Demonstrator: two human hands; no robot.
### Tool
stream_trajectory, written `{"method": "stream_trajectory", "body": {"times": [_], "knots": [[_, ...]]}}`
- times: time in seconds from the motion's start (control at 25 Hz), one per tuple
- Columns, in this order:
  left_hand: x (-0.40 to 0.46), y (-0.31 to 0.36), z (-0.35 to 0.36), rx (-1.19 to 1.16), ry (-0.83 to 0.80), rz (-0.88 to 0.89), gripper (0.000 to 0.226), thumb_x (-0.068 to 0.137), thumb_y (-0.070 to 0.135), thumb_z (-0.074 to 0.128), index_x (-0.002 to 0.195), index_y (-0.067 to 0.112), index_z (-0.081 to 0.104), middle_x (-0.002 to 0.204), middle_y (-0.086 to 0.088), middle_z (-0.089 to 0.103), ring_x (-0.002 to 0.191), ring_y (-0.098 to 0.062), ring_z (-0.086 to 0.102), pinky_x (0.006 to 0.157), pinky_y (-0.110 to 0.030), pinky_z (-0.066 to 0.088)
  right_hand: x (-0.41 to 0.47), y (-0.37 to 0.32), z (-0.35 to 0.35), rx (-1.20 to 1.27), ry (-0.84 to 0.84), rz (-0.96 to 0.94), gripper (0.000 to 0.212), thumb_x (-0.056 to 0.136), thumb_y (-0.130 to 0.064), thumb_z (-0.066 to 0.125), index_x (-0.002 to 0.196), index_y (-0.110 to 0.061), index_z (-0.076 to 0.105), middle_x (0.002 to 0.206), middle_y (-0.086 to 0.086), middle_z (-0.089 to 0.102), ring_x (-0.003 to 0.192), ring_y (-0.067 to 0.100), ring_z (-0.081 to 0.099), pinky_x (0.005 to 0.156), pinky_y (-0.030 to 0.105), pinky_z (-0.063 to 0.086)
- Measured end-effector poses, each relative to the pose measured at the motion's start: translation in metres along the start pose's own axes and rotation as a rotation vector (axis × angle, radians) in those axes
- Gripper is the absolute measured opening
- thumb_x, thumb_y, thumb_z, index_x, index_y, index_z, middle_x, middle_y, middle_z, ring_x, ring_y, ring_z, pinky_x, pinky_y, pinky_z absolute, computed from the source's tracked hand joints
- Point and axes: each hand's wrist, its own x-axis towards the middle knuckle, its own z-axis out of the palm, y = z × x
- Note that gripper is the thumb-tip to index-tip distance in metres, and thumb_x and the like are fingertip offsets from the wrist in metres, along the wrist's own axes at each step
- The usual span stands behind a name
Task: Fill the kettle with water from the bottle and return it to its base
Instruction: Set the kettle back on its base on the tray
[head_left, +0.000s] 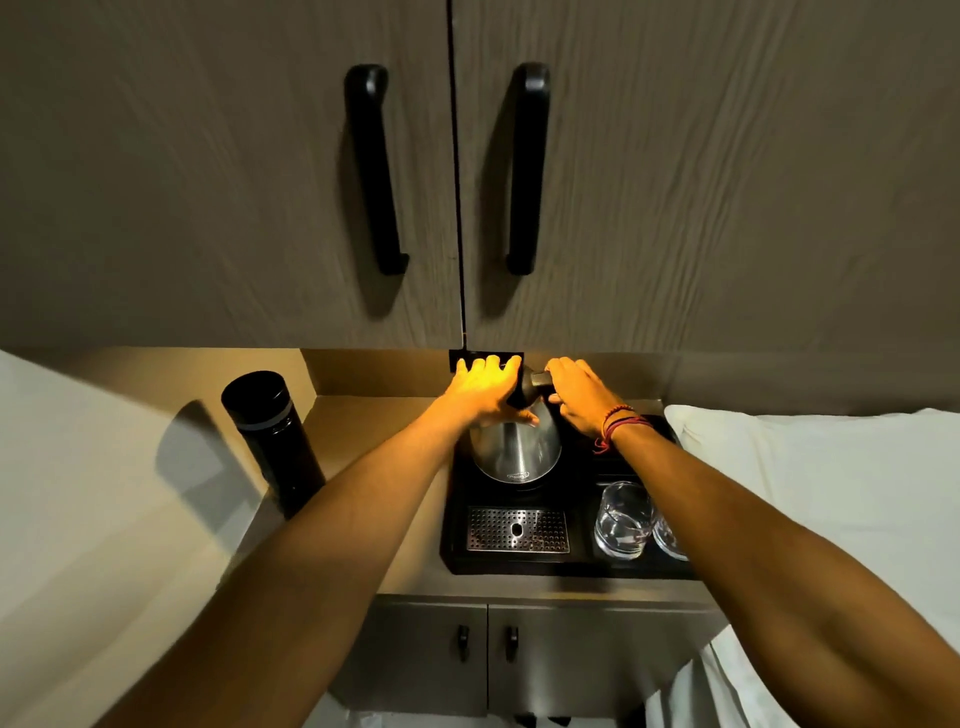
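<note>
A steel kettle (515, 451) stands at the back of a black tray (457, 540) on the counter. My left hand (483, 391) lies flat over the kettle's top, fingers spread, thumb against the steel side. My right hand (576, 394) is closed around the kettle's black handle (535, 380) at the top right. A tall black bottle (272, 441) with its cap on stands upright on the counter to the left, apart from both hands. The kettle's base is hidden beneath the kettle.
Two clear glasses (623, 519) stand on the tray's right side, and a perforated metal drip grate (517, 530) lies in front of the kettle. Upper cabinet doors (452, 182) with black handles hang low overhead. White bedding (831, 478) lies at the right.
</note>
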Motion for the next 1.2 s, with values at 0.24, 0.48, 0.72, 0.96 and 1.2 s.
{"method": "stream_trajectory", "body": {"times": [0.24, 0.48, 0.72, 0.96, 1.2], "knots": [[0.024, 0.006, 0.005, -0.009, -0.07, 0.018, 0.107, 0.076, 0.069, 0.071, 0.154, 0.012, 0.025, 0.143, -0.02, 0.046, 0.13, -0.039, 0.046, 0.11, -0.054, 0.037, 0.002, 0.017, 0.008, 0.052, -0.045, 0.058, 0.028, 0.091, -0.01, 0.054, 0.117, -0.005, 0.046, 0.123, 0.018, 0.051, 0.116, 0.035, 0.045, 0.096, 0.045, 0.041], [0.034, -0.005, 0.001, -0.137, -0.15, 0.003, 0.102, 0.07, 0.054, 0.084, 0.149, 0.017, 0.032, 0.141, -0.014, 0.05, 0.124, -0.033, 0.051, 0.104, -0.047, 0.045, -0.001, 0.014, 0.016, 0.05, 0.009, 0.05, 0.026, 0.09, -0.014, 0.054, 0.113, -0.006, 0.046, 0.119, 0.016, 0.053, 0.111, 0.034, 0.048, 0.094, 0.045, 0.043], [0.029, 0.0, 0.013, -0.084, -0.047, -0.031, 0.111, 0.071, 0.067, 0.077, 0.156, 0.021, 0.021, 0.151, -0.017, 0.039, 0.136, -0.041, 0.043, 0.112, -0.057, 0.036, -0.001, 0.015, 0.011, 0.032, 0.0, 0.048, 0.033, 0.093, -0.017, 0.052, 0.124, -0.01, 0.044, 0.127, 0.013, 0.051, 0.121, 0.032, 0.048, 0.094, 0.047, 0.047], [-0.016, 0.001, 0.044, 0.032, 0.271, -0.042, 0.105, 0.087, 0.075, 0.047, 0.161, 0.009, 0.011, 0.168, -0.012, 0.016, 0.155, -0.029, 0.013, 0.122, -0.059, 0.01, -0.027, 0.02, 0.024, 0.085, 0.195, 0.158, 0.074, 0.094, -0.032, 0.051, 0.151, -0.004, 0.013, 0.16, 0.017, 0.022, 0.149, 0.03, 0.017, 0.121, 0.043, 0.021], [-0.04, 0.008, 0.06, 0.05, 0.389, 0.001, 0.086, 0.097, 0.056, 0.047, 0.161, 0.011, 0.01, 0.169, -0.009, 0.008, 0.156, -0.022, 0.004, 0.122, -0.049, -0.003, -0.049, 0.016, 0.036, -0.084, 0.239, 0.127, 0.064, 0.095, -0.027, 0.041, 0.15, -0.002, 0.019, 0.16, 0.018, 0.02, 0.151, 0.027, 0.012, 0.124, 0.041, 0.012]]}}
